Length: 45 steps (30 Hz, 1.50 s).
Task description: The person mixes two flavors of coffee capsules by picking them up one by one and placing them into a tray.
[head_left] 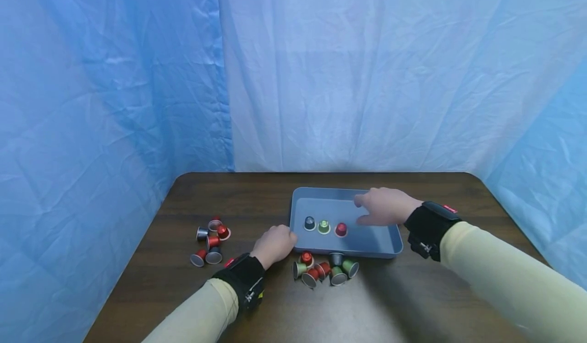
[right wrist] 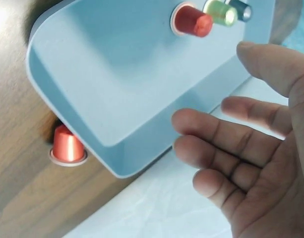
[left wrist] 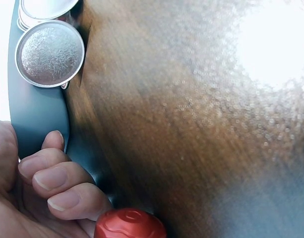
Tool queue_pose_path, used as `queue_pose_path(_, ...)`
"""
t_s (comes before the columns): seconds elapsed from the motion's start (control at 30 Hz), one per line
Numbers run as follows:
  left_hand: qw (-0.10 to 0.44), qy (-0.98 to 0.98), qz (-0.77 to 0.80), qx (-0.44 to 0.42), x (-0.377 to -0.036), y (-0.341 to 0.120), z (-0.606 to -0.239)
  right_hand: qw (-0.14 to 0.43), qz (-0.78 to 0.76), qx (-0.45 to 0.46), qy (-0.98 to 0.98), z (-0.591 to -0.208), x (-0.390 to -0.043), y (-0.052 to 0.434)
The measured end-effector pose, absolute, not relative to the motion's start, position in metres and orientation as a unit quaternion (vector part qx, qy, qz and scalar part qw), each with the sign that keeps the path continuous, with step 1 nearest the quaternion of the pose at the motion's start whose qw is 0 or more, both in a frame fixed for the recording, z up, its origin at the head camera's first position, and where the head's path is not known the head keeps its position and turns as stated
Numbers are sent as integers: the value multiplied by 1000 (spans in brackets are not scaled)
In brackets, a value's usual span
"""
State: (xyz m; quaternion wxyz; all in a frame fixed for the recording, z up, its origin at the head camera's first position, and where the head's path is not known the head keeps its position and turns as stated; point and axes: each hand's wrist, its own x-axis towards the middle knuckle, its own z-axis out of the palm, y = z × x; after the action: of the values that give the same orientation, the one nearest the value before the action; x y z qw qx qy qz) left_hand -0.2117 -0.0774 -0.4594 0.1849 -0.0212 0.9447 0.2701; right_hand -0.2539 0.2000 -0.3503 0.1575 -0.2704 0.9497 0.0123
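Note:
A shallow blue-grey tray (head_left: pixel 376 248) stands on the table. Inside it a dark coffee capsule (head_left: pixel 309 223), a green capsule (head_left: pixel 323 226) and a red capsule (head_left: pixel 341 229) stand in a row. My left hand (head_left: pixel 274 244) grips the tray's near left corner, its curled fingers (left wrist: pixel 50 177) against the outer wall. Another red capsule (left wrist: pixel 130 224) shows beside those fingers in the left wrist view; whether they touch, I cannot tell. Above the tray's right part hovers my right hand (head_left: pixel 381 206), thumb and fingers (right wrist: pixel 206 121) apart and holding nothing.
Several red, green and dark capsules (head_left: pixel 338 276) lie heaped along the tray's near side. Another loose group (head_left: pixel 213 242) sits on the left. One red capsule (right wrist: pixel 68 145) is outside the tray's right end. Blue-white sheets (head_left: pixel 344 78) hang around the table (head_left: pixel 243 195).

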Motion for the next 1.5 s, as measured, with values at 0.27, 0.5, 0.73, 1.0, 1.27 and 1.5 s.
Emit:
queue_pose_path(0.27,185,943,276,-20,-210,-78,-458,163,15,-261,951,-344,-251,213)
queue_pose_path(0.5,185,943,277,-20,-210,-81,-458,167,13,-252,953,-340,-249,222)
queue_pose_path(0.73,189,942,278,-20,-210,-82,-457,158,8,-257,953,-338,-247,234)
queue_pose_path(1.0,185,942,279,-16,-210,-82,-457,155,-3,-270,950,-338,-243,257)
queue_pose_path(1.27,186,941,282,-16,-209,-81,-455,169,-29,-229,958,-343,-238,274)
queue_pose_path(1.5,185,943,277,-17,-208,-81,-453,186,-48,-200,961,-350,-235,291)
